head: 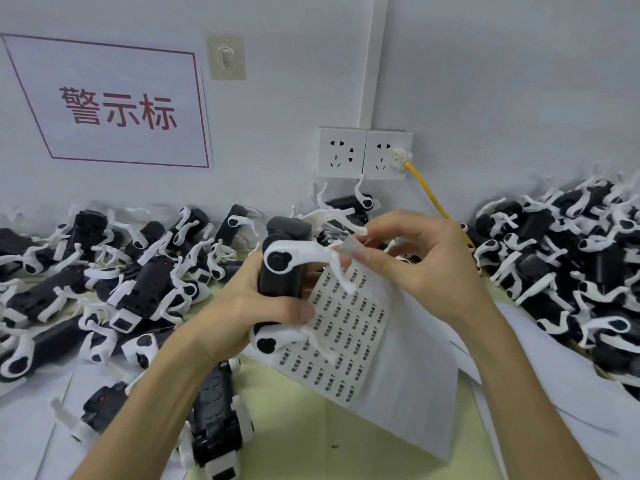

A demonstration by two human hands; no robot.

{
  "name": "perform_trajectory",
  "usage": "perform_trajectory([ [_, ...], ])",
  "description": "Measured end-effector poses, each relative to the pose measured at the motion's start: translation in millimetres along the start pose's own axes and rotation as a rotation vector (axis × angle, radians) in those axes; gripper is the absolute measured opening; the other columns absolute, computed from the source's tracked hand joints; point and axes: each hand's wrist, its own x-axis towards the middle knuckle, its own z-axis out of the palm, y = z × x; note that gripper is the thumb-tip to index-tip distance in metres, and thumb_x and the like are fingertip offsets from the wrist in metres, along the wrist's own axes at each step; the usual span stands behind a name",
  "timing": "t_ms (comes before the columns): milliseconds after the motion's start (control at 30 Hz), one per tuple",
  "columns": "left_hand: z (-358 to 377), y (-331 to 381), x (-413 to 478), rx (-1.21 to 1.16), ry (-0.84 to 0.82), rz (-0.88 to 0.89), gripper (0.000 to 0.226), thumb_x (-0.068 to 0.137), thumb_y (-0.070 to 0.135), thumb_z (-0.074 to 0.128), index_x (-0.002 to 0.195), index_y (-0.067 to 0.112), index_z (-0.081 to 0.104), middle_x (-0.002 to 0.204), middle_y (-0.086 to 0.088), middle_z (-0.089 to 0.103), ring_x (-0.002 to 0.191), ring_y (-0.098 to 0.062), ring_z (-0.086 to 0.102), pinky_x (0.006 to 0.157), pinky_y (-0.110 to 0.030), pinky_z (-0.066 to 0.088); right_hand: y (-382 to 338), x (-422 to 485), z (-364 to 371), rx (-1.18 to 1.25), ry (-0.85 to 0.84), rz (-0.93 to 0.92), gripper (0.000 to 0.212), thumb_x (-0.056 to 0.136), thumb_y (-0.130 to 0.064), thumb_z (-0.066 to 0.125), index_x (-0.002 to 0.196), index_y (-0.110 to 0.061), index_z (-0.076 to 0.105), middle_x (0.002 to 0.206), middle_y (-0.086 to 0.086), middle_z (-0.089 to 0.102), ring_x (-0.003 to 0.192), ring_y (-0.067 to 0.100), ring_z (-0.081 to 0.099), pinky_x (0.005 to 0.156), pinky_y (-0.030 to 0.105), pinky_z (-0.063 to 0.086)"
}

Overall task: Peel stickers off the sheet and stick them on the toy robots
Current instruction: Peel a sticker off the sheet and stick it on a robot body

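Two hands, one sticker sheet, two sockets, one sign, one hook, one yellow cable, toy robots beyond counting.

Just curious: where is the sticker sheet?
In the head view, the sticker sheet is at centre, just right of the toy robot the left hand grips, below the right hand.

Bare forearms lead to left grip and right grip (nails short).

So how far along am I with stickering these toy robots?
Done: cannot tell; no stickers show on the black-and-white toy robots piled left and right. In hand: the left hand grips one black robot with white legs, the right hand pinches a small pale sticker above the white sticker sheet. Left: sticking it on; many printed stickers remain on the sheet.
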Motion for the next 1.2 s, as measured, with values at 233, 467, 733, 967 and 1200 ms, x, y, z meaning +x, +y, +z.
perform_trajectory([
  [233,-5,1,0,0.019,0.052,-0.018,0.066,0.062,0.014,0.075,0.126,0.003,0.065,0.128,-0.028,0.066,0.116,-0.047,0.065,0.095,-0.055,0.056,0,0,12,-0.057,0.036,-0.027,0.015,0.081,-0.004,0.084,0.087,-0.017,0.078,0.090,-0.010,0.074,0.083,0.014,0.071,0.070,0.019,0.053],
  [467,-9,-1,-2,0.108,0.030,-0.022,0.057,0.065,0.015,0.077,0.122,0.011,0.069,0.126,-0.025,0.068,0.113,-0.048,0.067,0.094,-0.061,0.057,4,0,13,-0.057,0.047,-0.036,0.008,0.083,-0.008,0.084,0.085,-0.014,0.079,0.084,-0.009,0.071,0.081,0.016,0.069,0.067,0.023,0.053],
  [733,-3,5,0,0.265,-0.022,0.039,0.062,0.067,0.014,0.073,0.125,0.035,0.072,0.133,-0.032,0.058,0.112,-0.036,0.061,0.097,-0.071,0.048,3,-1,14,0.241,0.055,0.064,0.017,0.080,-0.017,0.075,0.074,-0.003,0.068,0.079,0.025,0.064,0.072,0.037,0.056,0.069,0.040,0.041],
  [967,-1,9,-3,0.334,-0.098,0.023,0.071,0.072,-0.007,0.067,0.125,0.041,0.071,0.094,0.017,0.074,0.077,-0.005,0.061,0.070,-0.018,0.051,5,2,13,0.402,-0.008,0.281,0.009,0.080,-0.020,0.071,0.080,-0.011,0.074,0.078,0.016,0.065,0.073,0.026,0.056,0.064,0.027,0.046],
  [1200,-6,4,1,0.189,0.086,-0.058,0.056,0.062,0.019,0.078,0.117,0.011,0.071,0.116,-0.029,0.069,0.104,-0.050,0.068,0.089,-0.059,0.059,8,4,8,0.382,0.217,0.184,0.009,0.091,-0.001,0.071,0.091,-0.010,0.075,0.074,0.003,0.074,0.069,0.015,0.069,0.070,0.022,0.056],
])
